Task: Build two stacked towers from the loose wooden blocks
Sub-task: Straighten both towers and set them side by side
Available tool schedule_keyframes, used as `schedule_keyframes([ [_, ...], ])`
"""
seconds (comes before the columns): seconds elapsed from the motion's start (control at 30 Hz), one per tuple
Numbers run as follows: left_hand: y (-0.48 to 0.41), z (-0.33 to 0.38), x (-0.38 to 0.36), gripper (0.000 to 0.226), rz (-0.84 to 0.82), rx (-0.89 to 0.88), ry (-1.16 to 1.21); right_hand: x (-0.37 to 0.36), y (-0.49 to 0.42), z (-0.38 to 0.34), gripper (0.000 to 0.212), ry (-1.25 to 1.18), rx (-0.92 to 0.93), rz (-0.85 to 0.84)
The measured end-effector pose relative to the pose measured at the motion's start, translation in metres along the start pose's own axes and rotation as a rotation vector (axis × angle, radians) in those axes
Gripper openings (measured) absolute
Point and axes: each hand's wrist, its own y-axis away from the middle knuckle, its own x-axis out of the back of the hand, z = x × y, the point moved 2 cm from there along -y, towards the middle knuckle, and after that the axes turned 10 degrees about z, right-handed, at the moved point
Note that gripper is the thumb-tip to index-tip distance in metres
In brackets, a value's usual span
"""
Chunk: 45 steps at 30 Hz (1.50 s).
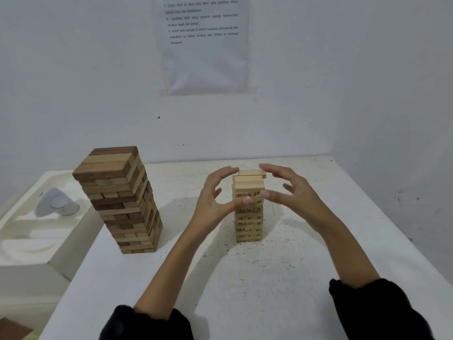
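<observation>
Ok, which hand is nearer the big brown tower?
Left. The left hand sits between the big brown tower and the pale tower; the right hand is on the pale tower's far side.

Two arms in black sleeves of soft, fuzzy fabric. The left sleeve [144,322] and right sleeve [375,312] end in thick, bunched edges partway along the forearms, leaving the lower forearms, wrists, left hand [215,200] and right hand [291,190] bare.
</observation>
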Motion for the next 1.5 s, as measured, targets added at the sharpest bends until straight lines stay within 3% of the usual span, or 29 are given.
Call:
schedule_keyframes([
  [0.2, -0.010, 0.005, 0.000, 0.079, -0.019, -0.018, 0.021, 0.001, -0.011, 0.001, 0.063, 0.010, 0.020, -0.042],
  [0.37, -0.011, 0.003, 0.000, 0.068, -0.026, -0.020, 0.029, 0.000, -0.013, 0.000, 0.055, 0.018, 0.066, 0.007],
  [0.7, -0.009, -0.001, 0.002, 0.067, 0.003, -0.022, 0.076, -0.009, -0.012, 0.001, 0.049, 0.041, 0.131, 0.009],
  [0.97, -0.008, 0.001, 0.003, 0.066, 0.007, -0.058, 0.072, -0.008, -0.011, -0.002, 0.050, 0.048, 0.133, 0.033],
  [1.1, -0.005, 0.003, 0.003, 0.076, 0.012, -0.038, 0.087, -0.009, -0.010, -0.003, 0.060, 0.020, 0.101, 0.018],
  [1.2, 0.002, 0.008, -0.001, 0.086, 0.082, 0.064, 0.206, -0.012, -0.003, -0.007, 0.073, -0.135, 0.001, 0.054],
  [1.3, 0.011, 0.009, -0.012, 0.073, 0.112, 0.237, 0.366, -0.024, 0.006, -0.003, 0.080, -0.292, -0.139, 0.129],
  [1.4, 0.020, 0.010, -0.025, 0.071, 0.055, 0.348, 0.473, -0.042, 0.017, 0.002, 0.089, -0.369, -0.230, 0.098],
  [1.5, 0.024, 0.015, -0.033, 0.078, -0.004, 0.361, 0.485, -0.053, 0.025, 0.000, 0.075, -0.417, -0.246, 0.053],
])
